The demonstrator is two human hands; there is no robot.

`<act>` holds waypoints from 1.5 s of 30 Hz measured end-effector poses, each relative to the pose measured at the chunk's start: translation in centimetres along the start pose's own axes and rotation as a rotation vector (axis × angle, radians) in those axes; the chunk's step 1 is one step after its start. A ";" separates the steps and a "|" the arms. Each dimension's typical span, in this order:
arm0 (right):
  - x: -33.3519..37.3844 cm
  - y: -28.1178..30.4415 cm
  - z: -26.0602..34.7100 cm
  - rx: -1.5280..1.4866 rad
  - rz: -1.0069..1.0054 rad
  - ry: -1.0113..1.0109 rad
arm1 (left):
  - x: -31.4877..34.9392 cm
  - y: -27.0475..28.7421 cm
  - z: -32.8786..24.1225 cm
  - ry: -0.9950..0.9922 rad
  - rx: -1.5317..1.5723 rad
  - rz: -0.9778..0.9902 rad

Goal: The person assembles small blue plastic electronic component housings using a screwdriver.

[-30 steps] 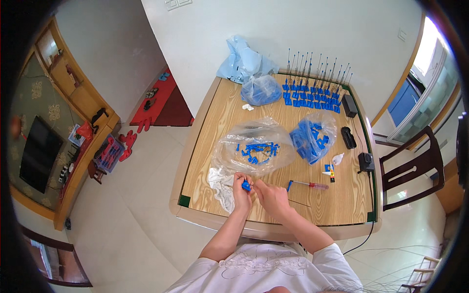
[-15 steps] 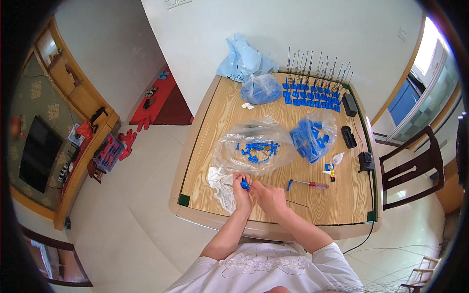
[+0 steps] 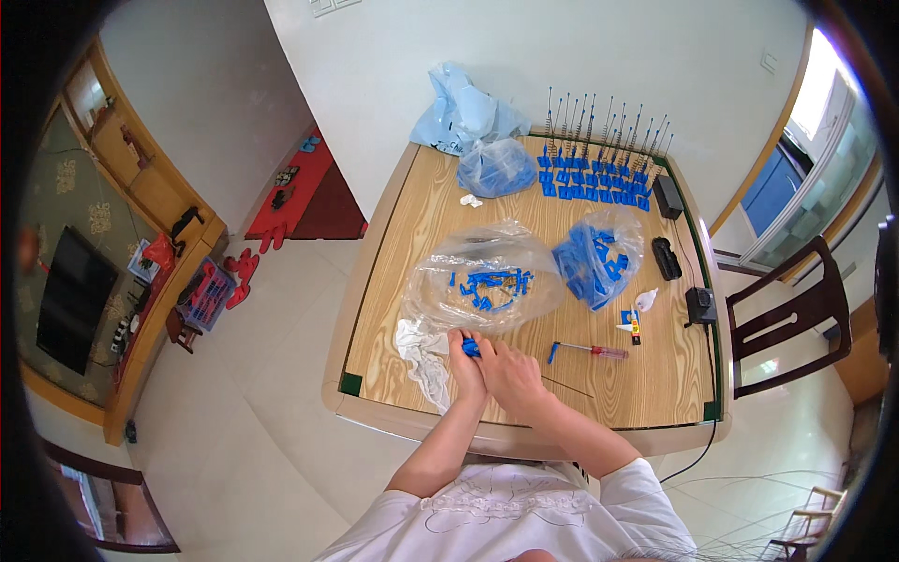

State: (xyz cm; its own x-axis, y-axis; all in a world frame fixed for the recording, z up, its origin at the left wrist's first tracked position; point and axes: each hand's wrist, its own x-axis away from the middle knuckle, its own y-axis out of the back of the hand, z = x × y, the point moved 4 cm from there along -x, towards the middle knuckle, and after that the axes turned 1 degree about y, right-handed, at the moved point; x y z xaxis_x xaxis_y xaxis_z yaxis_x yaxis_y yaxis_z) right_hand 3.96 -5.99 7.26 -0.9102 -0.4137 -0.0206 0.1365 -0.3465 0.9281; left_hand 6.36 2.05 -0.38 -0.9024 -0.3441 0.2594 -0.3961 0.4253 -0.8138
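Observation:
Near the table's front edge, my left hand (image 3: pixel 464 365) is closed around a small blue plastic part (image 3: pixel 470 347). My right hand (image 3: pixel 515 377) presses against it from the right, fingers bent and closed at the blue part. The palms hide most of the part. A thin dark rod (image 3: pixel 567 386) runs out to the right from beside my right hand; whether it is held or lies on the wood cannot be told. Just beyond my hands, a clear plastic bag (image 3: pixel 426 295) lies spread open with loose blue parts (image 3: pixel 487 287) on it. A crumpled white cloth (image 3: pixel 426 363) lies left of my left hand.
A red-handled screwdriver (image 3: pixel 609 353) and a glue tube (image 3: pixel 635 330) lie to the right. Behind them sit a bag of blue pieces (image 3: pixel 599 262), a black case (image 3: pixel 667 258) and an adapter (image 3: pixel 700 305). Rows of blue stands with springs (image 3: pixel 599 178) fill the far right corner.
My right hand has turned and moved in closer over my left hand, its fingers now bunched against the blue part. The view has shifted slightly; the table items stay put.

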 end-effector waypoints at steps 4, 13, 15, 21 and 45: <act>-0.3 0.0 -0.2 0.025 -0.025 0.026 | 0.1 0.0 0.0 0.027 -0.017 0.011; -0.4 -0.3 -0.1 0.124 0.067 0.069 | -0.3 0.6 -0.2 -0.055 -0.194 0.098; -0.4 -0.2 -0.2 0.063 0.010 0.074 | -0.5 0.5 -0.2 -0.026 -0.134 0.096; -0.5 0.8 -0.4 -0.089 -0.089 0.007 | 1.2 -2.2 -1.3 0.012 0.014 0.040; -0.3 0.9 0.1 -0.074 -0.035 0.050 | 0.8 -1.5 -1.6 -0.146 -0.126 0.111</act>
State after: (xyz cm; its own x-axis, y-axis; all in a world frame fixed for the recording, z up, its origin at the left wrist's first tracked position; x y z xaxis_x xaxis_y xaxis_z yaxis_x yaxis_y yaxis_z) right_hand 4.26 -6.08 8.14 -0.8944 -0.4412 -0.0729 0.1349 -0.4217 0.8966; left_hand 6.00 2.46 1.90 -0.9113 -0.4027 0.0863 -0.3219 0.5657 -0.7592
